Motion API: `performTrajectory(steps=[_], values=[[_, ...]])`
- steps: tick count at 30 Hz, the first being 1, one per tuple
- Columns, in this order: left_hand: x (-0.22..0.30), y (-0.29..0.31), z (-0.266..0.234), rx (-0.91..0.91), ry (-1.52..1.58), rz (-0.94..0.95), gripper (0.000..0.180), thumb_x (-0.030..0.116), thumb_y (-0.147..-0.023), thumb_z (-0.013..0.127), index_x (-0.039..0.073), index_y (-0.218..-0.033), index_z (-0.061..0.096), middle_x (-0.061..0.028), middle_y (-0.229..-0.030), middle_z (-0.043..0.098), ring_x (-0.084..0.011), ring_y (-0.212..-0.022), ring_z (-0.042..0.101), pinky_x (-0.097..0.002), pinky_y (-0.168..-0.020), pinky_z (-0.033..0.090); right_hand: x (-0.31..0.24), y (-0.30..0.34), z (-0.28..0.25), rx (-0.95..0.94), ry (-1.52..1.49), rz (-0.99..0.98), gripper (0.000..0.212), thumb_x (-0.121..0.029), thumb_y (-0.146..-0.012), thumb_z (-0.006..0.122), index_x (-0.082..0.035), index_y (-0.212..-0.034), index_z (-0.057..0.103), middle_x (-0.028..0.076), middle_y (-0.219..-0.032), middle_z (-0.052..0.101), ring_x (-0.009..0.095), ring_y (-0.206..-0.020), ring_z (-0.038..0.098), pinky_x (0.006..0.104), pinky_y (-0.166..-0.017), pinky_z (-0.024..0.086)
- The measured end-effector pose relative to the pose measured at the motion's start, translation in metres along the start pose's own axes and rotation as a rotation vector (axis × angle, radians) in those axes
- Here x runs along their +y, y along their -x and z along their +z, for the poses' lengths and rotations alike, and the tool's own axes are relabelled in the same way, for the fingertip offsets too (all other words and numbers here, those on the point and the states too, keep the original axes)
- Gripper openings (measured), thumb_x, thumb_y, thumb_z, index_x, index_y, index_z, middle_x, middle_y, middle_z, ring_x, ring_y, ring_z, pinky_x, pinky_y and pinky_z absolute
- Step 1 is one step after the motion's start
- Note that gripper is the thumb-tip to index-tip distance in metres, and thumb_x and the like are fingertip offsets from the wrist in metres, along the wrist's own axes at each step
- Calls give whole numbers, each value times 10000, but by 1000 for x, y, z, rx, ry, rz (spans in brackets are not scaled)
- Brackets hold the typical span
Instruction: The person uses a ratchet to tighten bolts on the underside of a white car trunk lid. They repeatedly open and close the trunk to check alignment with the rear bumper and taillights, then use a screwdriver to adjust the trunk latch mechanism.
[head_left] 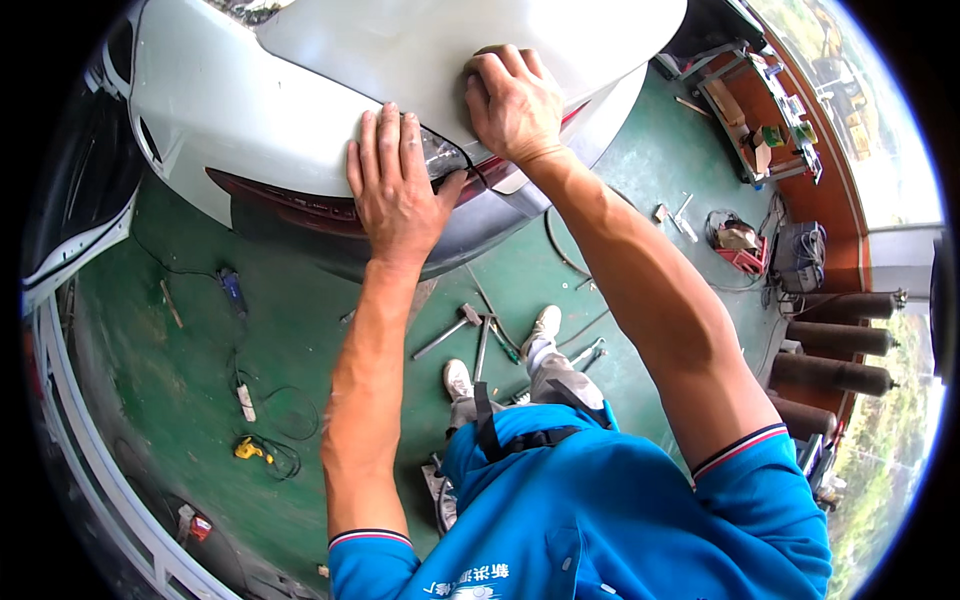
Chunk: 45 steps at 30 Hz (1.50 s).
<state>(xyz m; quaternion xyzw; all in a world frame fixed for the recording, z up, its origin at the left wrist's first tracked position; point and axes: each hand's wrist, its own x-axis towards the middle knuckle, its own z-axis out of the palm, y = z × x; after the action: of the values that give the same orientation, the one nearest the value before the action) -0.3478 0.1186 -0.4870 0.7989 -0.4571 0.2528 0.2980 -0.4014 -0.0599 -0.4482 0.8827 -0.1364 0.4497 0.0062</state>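
A silvery-white car (220, 110) stands in front of me with its rear toward me. My left hand (398, 195) lies flat at the rear corner, fingers stretched over the white panel beside the lid gap. Its thumb reaches across the tail light (440, 155), whose clear lens shows next to the fingers. On the trunk lid (400, 50) rests my right hand (515, 105), fingers curled and knuckles raised. Its fingertips are hidden, so whether it holds anything cannot be made out. A long dark-red light strip (285, 205) runs leftward below the white panel.
A hammer (447, 332) and other tools lie on the green floor (150, 360) by my feet. Cables, a blue power tool (232, 292) and a yellow tool (252, 449) are at left. Gas cylinders (830, 373), a red machine (738, 240) and a tool cart (750, 125) stand right.
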Motion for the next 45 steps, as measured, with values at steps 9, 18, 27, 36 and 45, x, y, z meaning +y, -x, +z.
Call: performTrajectory(steps=[9,18,27,36,45], values=[[14,-3,2,37,-128,-20,891,536,-729,815,-6,-1373,522,-186,-1477,488,-398,-1423,396,-587,-1139,311,-3,0,-8,-42,-38,50,177,-197,-778,718,-119,-926,661,49,-977,632,281,-959,605,397,-834,517],[-6,-8,-25,-124,1,97,793,322,-790,816,30,-1456,499,-187,-1523,463,-389,-1433,392,-514,-1155,334,9,-4,-55,-293,-705,500,251,-263,-872,696,-24,-948,703,93,-906,692,230,-876,647,368,-814,530],[0,-8,-26,-175,18,99,818,259,-789,823,32,-1486,462,-174,-1557,419,-374,-1465,347,-501,-1184,312,46,340,-113,-990,-387,1015,394,-360,-840,680,0,-993,730,221,-905,728,374,-865,710,457,-793,549],[-8,-10,-40,-301,70,144,747,134,-827,757,30,-1501,451,-193,-1575,397,-389,-1468,348,-470,-1194,322,69,573,-230,-446,-458,2193,82,-69,-916,639,6,-949,640,88,-735,620,181,-566,601,312,-445,416],[5,-19,-39,-310,67,106,738,180,-815,786,8,-1466,483,-204,-1565,411,-390,-1461,360,-462,-1191,332,68,532,-197,-481,-697,2008,231,-132,-898,660,41,-1051,665,86,-809,677,171,-629,630,292,-534,481]])
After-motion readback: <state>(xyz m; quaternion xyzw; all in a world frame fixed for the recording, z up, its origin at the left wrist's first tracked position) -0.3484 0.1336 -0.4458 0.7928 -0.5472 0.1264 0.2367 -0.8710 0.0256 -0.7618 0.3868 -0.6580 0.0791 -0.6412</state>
